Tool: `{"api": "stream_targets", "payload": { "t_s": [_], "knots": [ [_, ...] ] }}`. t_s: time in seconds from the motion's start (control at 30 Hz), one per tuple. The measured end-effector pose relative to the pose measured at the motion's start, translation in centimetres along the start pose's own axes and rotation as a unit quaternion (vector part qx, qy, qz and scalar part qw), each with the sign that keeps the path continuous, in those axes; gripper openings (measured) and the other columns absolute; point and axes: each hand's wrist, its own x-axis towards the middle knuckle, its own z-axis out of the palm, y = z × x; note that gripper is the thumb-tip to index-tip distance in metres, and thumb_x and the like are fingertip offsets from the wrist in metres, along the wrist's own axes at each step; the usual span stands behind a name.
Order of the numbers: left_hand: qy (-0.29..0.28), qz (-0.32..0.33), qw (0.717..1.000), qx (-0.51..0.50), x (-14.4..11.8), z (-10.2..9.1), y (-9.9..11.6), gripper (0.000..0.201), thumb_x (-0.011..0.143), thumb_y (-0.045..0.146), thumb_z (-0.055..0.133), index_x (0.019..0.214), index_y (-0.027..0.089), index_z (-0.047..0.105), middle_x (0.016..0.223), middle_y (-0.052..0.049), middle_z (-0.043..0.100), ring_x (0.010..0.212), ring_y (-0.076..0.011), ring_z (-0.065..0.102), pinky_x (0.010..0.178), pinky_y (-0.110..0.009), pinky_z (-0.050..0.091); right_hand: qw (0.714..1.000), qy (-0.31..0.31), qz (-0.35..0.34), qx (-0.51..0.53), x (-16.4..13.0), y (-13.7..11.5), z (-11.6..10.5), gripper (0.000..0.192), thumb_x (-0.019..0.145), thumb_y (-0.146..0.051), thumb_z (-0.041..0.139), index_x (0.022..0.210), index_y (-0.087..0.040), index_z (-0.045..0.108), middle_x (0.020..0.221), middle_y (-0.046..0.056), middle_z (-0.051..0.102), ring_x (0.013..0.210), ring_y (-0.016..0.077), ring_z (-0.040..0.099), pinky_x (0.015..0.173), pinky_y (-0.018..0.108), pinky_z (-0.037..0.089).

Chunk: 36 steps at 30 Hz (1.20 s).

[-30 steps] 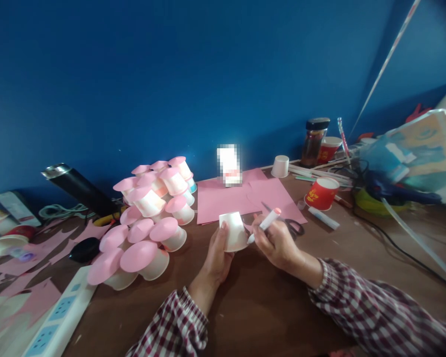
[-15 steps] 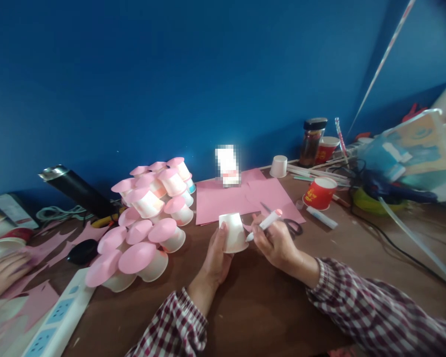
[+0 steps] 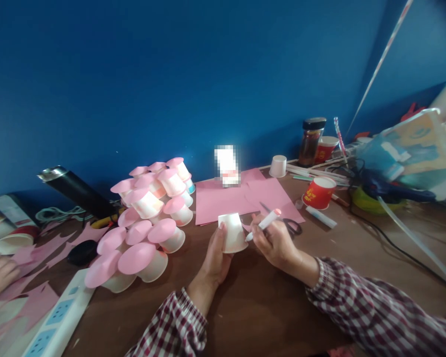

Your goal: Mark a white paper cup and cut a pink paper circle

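Note:
In my left hand (image 3: 216,255) is a white paper cup (image 3: 232,233), turned upside down with its rim low. My thumb lies along its left side. A white marker with a pink end (image 3: 264,224) is pinched in my right hand (image 3: 277,243), its tip close to the cup's lower right edge. Whether the tip touches the cup I cannot tell. Behind my right hand lie scissors (image 3: 293,227), partly hidden, by sheets of pink paper (image 3: 223,201). To the left stand several upturned paper cups topped with pink paper cones (image 3: 137,258).
At left are a power strip (image 3: 57,315), a leaning black flask (image 3: 78,191), pink paper scraps (image 3: 40,300) and another person's hand (image 3: 0,275). To the right sit a red paper cup (image 3: 319,193), a marker cap piece (image 3: 321,217), a dark-lidded jar (image 3: 312,141) and cables.
The other person's hand at the far left has drawn back a little and its fingers look more curled. My hands, the cup and the marker have stayed almost still.

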Motion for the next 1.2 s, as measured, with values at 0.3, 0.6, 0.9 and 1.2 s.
{"api": "stream_targets", "payload": {
  "t_s": [0.3, 0.6, 0.9, 1.2],
  "knots": [
    [0.02, -0.006, 1.0, -0.014, -0.1, 0.0, 0.2, 0.039, 0.083, 0.047, 0.056, 0.098, 0.012, 0.064, 0.09, -0.007, 0.068, 0.081, -0.018, 0.063, 0.079, -0.032, 0.048, 0.998, 0.062, 0.026, -0.003, 0.0, 0.0, 0.0, 0.02, 0.089, -0.019, 0.042, 0.071, -0.019, 0.051, 0.06, -0.001, 0.058, 0.054, 0.0128, 0.055, 0.056, 0.023, 0.046],
    [0.045, -0.026, 0.996, -0.068, -0.1, 0.0, 0.9, 0.041, 0.083, 0.049, 0.055, 0.103, 0.014, 0.063, 0.091, -0.007, 0.067, 0.081, -0.0181, 0.063, 0.078, -0.032, 0.05, 0.997, 0.072, 0.015, 0.037, -0.1, 0.0, 0.2, 0.018, 0.094, -0.024, 0.042, 0.105, -0.017, 0.055, 0.09, 0.007, 0.063, 0.079, 0.0175, 0.061, 0.073, 0.03, 0.049],
    [0.011, 0.034, 0.997, -0.073, 0.0, 0.7, 1.6, 0.04, 0.085, 0.049, 0.048, 0.104, 0.016, 0.062, 0.101, -0.009, 0.066, 0.095, -0.0222, 0.061, 0.087, -0.036, 0.046, 1.0, 0.025, -0.012, -0.013, -0.2, 0.7, 0.8, 0.026, 0.087, -0.015, 0.048, 0.112, -0.019, 0.053, 0.101, 0.01, 0.063, 0.089, 0.0206, 0.062, 0.08, 0.034, 0.051],
    [0.012, 0.078, 0.995, -0.066, 0.7, 0.1, 1.3, 0.037, 0.087, 0.038, 0.044, 0.107, 0.011, 0.061, 0.107, -0.012, 0.065, 0.106, -0.0249, 0.056, 0.093, -0.038, 0.043, 0.999, -0.033, 0.007, -0.018, -0.2, 1.7, 1.4, 0.035, 0.083, -0.008, 0.045, 0.116, -0.02, 0.051, 0.107, 0.01, 0.062, 0.098, 0.0214, 0.06, 0.084, 0.035, 0.05]
  ]
}}
